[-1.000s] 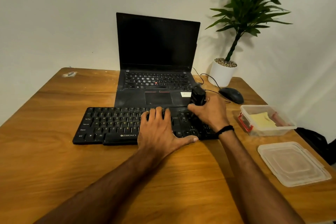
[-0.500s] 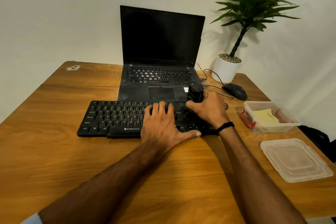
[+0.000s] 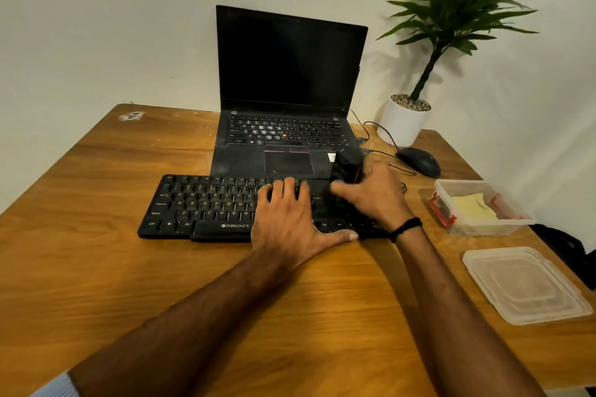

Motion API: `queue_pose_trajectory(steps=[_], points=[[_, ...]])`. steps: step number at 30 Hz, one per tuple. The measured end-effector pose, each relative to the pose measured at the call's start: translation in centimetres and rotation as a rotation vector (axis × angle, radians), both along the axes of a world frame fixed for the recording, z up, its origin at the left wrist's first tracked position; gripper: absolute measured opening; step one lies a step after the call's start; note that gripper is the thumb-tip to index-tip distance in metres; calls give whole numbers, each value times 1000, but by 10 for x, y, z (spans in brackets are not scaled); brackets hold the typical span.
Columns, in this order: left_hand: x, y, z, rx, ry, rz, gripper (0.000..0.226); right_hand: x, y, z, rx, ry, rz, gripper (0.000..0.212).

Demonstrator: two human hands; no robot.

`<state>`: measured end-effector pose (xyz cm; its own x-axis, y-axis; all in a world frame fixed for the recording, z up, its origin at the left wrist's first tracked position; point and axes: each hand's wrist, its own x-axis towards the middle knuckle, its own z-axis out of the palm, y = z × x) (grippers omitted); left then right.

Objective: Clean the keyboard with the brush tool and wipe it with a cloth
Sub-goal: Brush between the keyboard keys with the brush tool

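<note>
A black keyboard (image 3: 206, 206) lies on the wooden table (image 3: 129, 284) in front of a laptop. My left hand (image 3: 290, 222) presses flat on its middle keys, fingers spread, thumb at the front edge. My right hand (image 3: 374, 193) is over the keyboard's right end and grips a black brush tool (image 3: 346, 166), whose top sticks up above my fingers, blurred. The brush's working end is hidden by the hand. A yellow cloth (image 3: 474, 208) lies folded inside a clear plastic box (image 3: 483, 226) at the right.
An open black laptop (image 3: 287, 106) stands behind the keyboard. A black mouse (image 3: 419, 161) with its cable and a white potted plant (image 3: 404, 121) sit at the back right. The box's clear lid (image 3: 525, 284) lies near the right table edge.
My right hand with the brush has shifted slightly over the keyboard's right end and now looks blurred. The left hand stays pressed on the keys. The camera has tilted a little.
</note>
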<state>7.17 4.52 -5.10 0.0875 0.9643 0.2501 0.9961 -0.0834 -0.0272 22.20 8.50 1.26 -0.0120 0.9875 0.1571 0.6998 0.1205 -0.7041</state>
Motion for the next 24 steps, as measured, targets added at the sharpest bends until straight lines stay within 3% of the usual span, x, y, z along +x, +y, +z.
queue_pose_trajectory(steps=[2, 7, 11, 14, 18, 22, 24], points=[[-1, 0, -1, 3, -4, -2, 129, -1, -8, 0, -132, 118, 138, 19], [0, -1, 0, -5, 8, 5, 135, 6, 0, -1, 34, -79, -157, 26], [0, 0, 1, -20, 9, 8, 136, 12, -2, -8, -80, 123, -18, 24], [1, 0, 1, -14, 14, 13, 137, 9, 8, -7, 73, 4, -230, 24], [1, -1, 2, -19, 17, 11, 136, -4, 16, -11, -5, 33, -106, 23], [1, 0, 2, -21, 17, 15, 136, -15, 24, -6, 104, -13, -241, 20], [1, 0, 1, -16, 16, 11, 135, -19, 27, -5, 86, -37, -176, 18]])
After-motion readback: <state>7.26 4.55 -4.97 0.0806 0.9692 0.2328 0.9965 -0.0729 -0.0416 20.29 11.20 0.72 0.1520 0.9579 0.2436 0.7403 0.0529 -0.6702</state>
